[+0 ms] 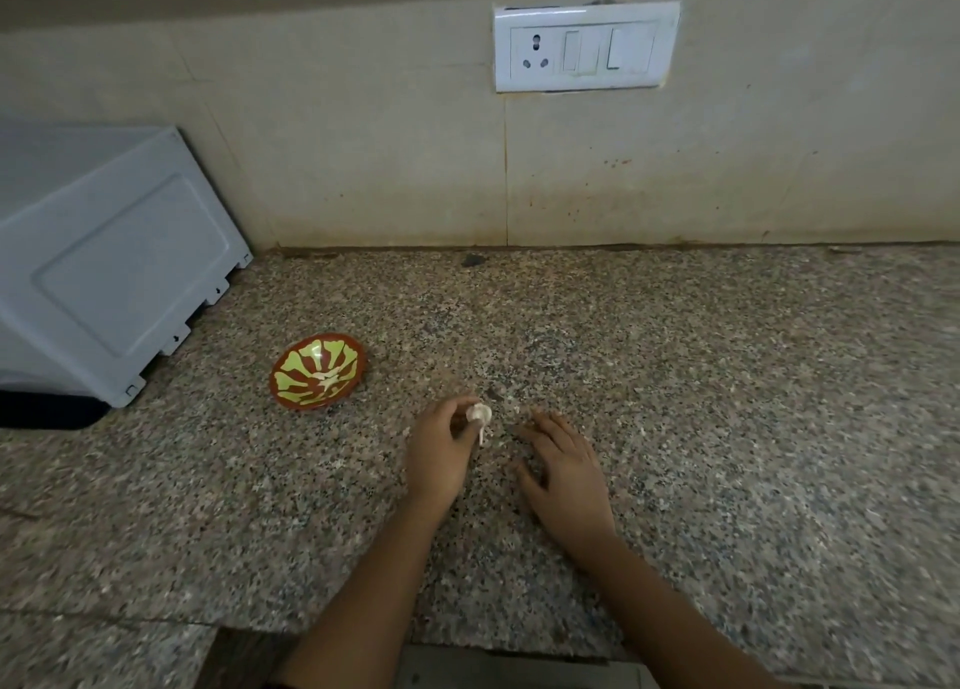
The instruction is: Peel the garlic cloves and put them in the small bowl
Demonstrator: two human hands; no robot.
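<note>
— What are the hands doing?
— The right hand [563, 467] lies on the counter [727, 376], fingers loosely spread, holding nothing. The left hand [439, 449] pinches the garlic [478, 414] at its fingertips, close beside the right.
— And the bowl?
— The small bowl [318, 371] sits further back on the left, apart from both hands. I can't tell if anything is in it. Beyond it stands a grey box [114, 262], and a switch plate [587, 46] is on the wall [363, 143].

Granite counter [675, 376] — tiled wall [363, 143].
</note>
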